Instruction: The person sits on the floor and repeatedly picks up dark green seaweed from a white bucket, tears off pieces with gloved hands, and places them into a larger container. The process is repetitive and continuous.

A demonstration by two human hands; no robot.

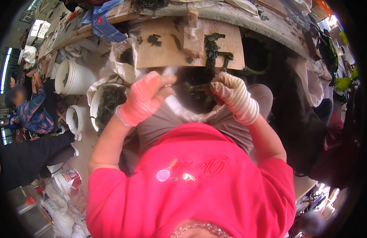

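Note:
My left hand [146, 96], in a pink wrapped glove, is above the left rim of a container between my knees. Its fingertips are blurred; whether they pinch anything cannot be told. My right hand [233, 96], in a cream ribbed glove, has its fingers curled on the end of a dark green seaweed-like strip [198, 87], which stretches towards my left hand. Beneath lies the dark inside of the container, its rim lined with white sheeting [179, 110]. Ahead is a wooden board [162, 56] with an upright wooden block [193, 43] and wet dark green leafy strips [211, 49] hanging over its near edge.
A lined tub of dark green leaves [110, 101] stands beside my left forearm. White buckets [79, 78] are further left, near a seated person [35, 107]. A long worktable [231, 13] crosses behind the board, with a blue cloth [107, 23] over its edge.

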